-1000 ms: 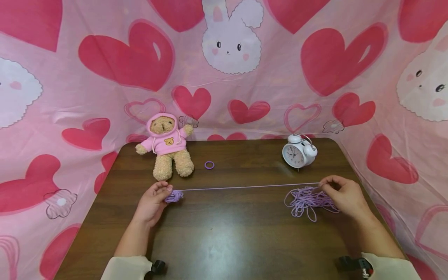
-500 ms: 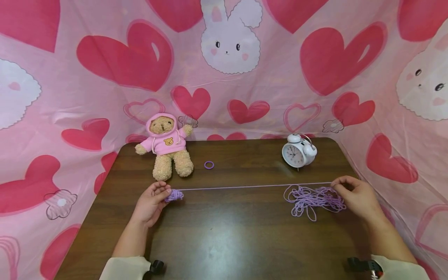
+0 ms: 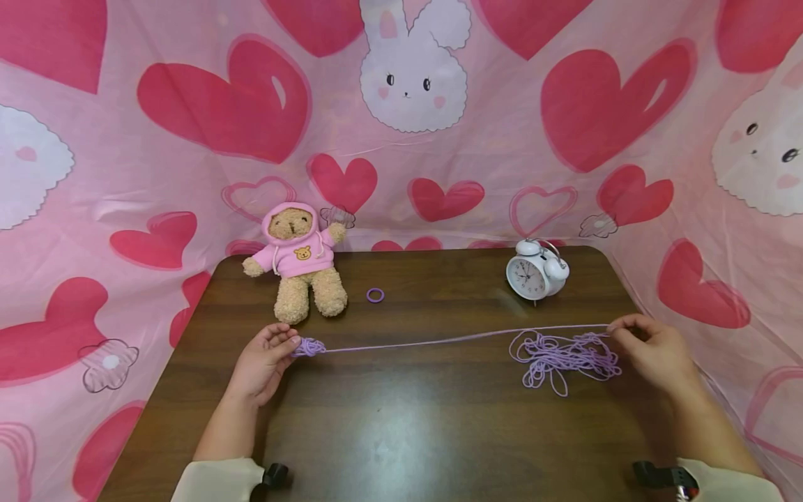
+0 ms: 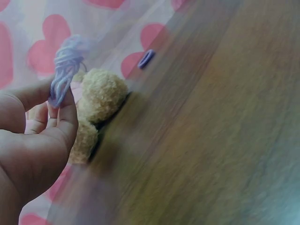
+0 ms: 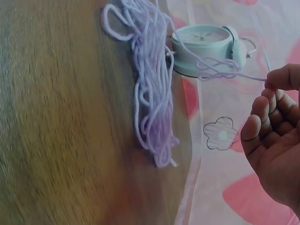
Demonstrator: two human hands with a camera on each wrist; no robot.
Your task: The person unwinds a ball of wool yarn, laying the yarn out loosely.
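My left hand pinches one end of a small wound bundle of purple yarn between thumb and fingers. In the left wrist view the bundle sticks up past the fingertips. From it a single strand runs rightward above the table with a slight sag. At the strand's other end, my right hand pinches the yarn between thumb and forefinger. A loose heap of yarn lies just left of that hand. The right wrist view shows a small tangled loop between the heap and the pinching fingertips.
A teddy bear in a pink hoodie sits at the table's back left, close beyond the left hand. A purple ring lies beside it. A white alarm clock stands at the back right, behind the yarn heap. Pink printed cloth encloses the table.
My right hand has moved rightward, drawing out a longer strand. The left hand has shifted slightly left with the bundle. The strand has gone from taut and straight to slightly sagging.
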